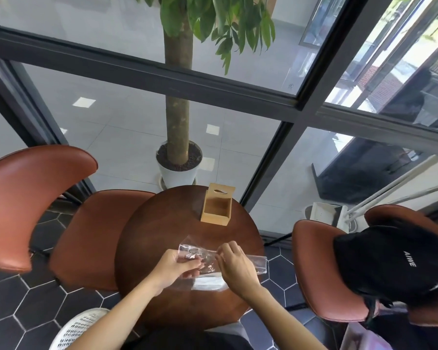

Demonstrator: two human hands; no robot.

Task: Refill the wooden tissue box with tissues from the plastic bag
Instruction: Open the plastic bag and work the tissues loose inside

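A clear plastic bag [256,263] lies across the near half of a round dark wooden table [162,228]. White tissues [208,282] show through the bag at its near side. My left hand [177,269] grips the bag's crumpled left part. My right hand [235,266] pinches the bag near its middle, fingers closed on the plastic. The wooden tissue box [216,210] stands open and looks empty at the table's far edge, its lid with an oval slot tipped up behind it.
Brown leather chairs stand to the left [31,198] and right [321,271] of the table; a black bag [390,263] rests on the right one. A potted tree [178,165] stands beyond the table by the glass wall. A white basket [79,329] sits at lower left.
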